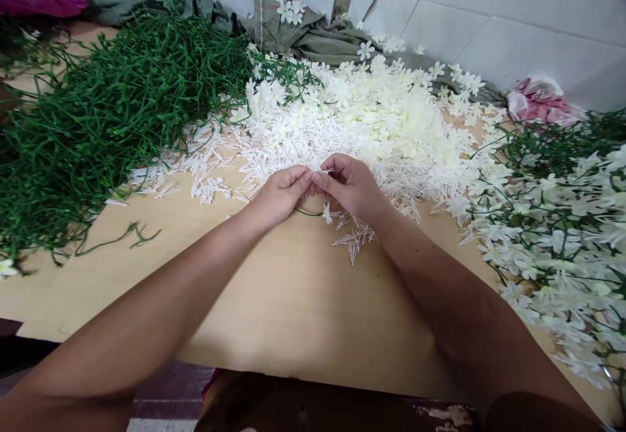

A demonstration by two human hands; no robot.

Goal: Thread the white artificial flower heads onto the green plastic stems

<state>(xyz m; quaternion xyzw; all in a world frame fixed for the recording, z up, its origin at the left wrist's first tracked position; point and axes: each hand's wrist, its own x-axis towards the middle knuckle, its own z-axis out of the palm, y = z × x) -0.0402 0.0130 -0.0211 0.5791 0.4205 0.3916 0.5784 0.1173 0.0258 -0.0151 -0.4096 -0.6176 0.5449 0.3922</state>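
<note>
My left hand [288, 190] is closed in a pinch on a thin green plastic flower stem [310, 213]. A small white flower [327, 213] sits on the part of the stem that curves out below my fingers. My right hand [349, 184] meets the left, thumb and forefinger pinched on a small white flower piece, mostly hidden by the fingertips. Thin white tips stick out beside that forefinger. Just below my right hand lies a small heap of thin white sticks [355, 239]. Behind both hands spreads a bigger pile of white sticks [313, 141].
Green plastic stems [122, 86] are heaped on the left. Loose white blossoms [386, 112] pile up at the back, against grey cloth [313, 40] and a tiled wall. Assembled white flowers on stems [552, 243] lie at right. Stray stems [141, 235] rest on the tan tabletop [274, 308].
</note>
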